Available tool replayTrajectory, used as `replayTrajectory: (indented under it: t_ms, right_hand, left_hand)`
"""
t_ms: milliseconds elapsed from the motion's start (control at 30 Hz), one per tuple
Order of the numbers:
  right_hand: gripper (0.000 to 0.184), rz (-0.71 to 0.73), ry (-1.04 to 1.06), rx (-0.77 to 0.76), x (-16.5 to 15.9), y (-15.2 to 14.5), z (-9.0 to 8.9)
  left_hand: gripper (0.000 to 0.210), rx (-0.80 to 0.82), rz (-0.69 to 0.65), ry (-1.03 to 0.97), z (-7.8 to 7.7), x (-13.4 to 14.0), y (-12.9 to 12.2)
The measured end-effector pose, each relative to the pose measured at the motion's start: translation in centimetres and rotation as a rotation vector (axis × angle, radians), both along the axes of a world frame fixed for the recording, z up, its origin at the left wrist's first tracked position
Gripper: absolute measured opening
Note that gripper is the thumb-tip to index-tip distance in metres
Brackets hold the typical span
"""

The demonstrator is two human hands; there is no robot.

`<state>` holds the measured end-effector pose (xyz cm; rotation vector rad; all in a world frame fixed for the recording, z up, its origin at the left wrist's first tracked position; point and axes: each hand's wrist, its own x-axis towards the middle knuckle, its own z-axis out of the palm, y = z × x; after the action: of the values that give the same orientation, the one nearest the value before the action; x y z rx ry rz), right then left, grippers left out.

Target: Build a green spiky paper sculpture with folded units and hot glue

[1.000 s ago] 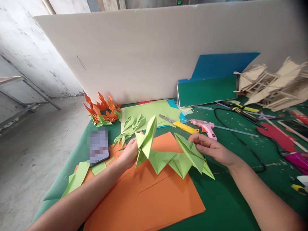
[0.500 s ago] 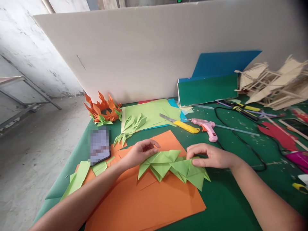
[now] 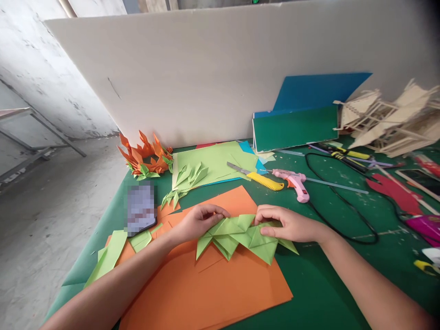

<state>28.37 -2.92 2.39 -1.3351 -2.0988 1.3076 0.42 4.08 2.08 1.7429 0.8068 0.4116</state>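
A jagged chain of folded light-green paper pieces (image 3: 230, 233) lies over orange paper sheets (image 3: 220, 288) in front of me. At its upper left edge, my left hand (image 3: 204, 222) is closed, thumb and fingertips pinching the paper. My right hand (image 3: 285, 224) grips a folded piece near the chain's right part, thumb in front and fingers behind. Part of the chain's back is hidden by my fingers. Several smaller green paper leaves (image 3: 190, 175) rest just beyond, on a green sheet (image 3: 220, 158).
A yellow utility knife (image 3: 264, 180) with its blade out and a pink glue gun (image 3: 295, 183) lie beyond my hands. Further left stand an orange paper ring (image 3: 147, 158) and a phone (image 3: 141, 208). A wooden stick model (image 3: 392, 121) sits far right, before a white board (image 3: 178, 68).
My right hand has shifted left along the chain, bringing a folded piece left to overlap the others more. My left hand stays nearly in place.
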Motion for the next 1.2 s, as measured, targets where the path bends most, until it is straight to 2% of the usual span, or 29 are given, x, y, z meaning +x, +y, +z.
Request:
replayTrajectory:
  t_ms: [267,433,600,767,833,1000,1200]
  right_hand:
    - [0.020,-0.112,0.118,0.000,-0.2,0.0,-0.3]
    - [0.023,-0.084,0.069,-0.009,-0.2,0.1,-0.6]
    - [0.025,-0.106,0.096,-0.007,-0.4,0.2,-0.9]
    - [0.024,-0.141,0.087,0.011,-0.6,0.1,-1.3]
    - [0.023,-0.149,0.081,0.020,-0.8,0.1,-1.4]
    - [0.023,-0.162,0.017,0.111,-1.3,0.1,-1.4]
    - [0.024,-0.104,-0.030,0.191,-1.5,0.4,-1.6]
  left_hand:
    - [0.015,0.242,-0.063,0.099,1.1,-0.1,-0.8]
    - [0.013,0.295,-0.070,0.154,0.6,0.0,-0.8]
    - [0.017,0.325,-0.073,0.122,0.0,0.1,-0.9]
    - [0.026,0.475,-0.206,0.144,0.3,0.3,-1.3]
    - [0.025,0.495,-0.204,0.180,0.4,0.4,-1.5]
    - [0.022,0.498,-0.158,0.218,0.0,0.5,-2.2]
    - [0.023,0.626,-0.212,0.201,-0.7,0.6,-2.7]
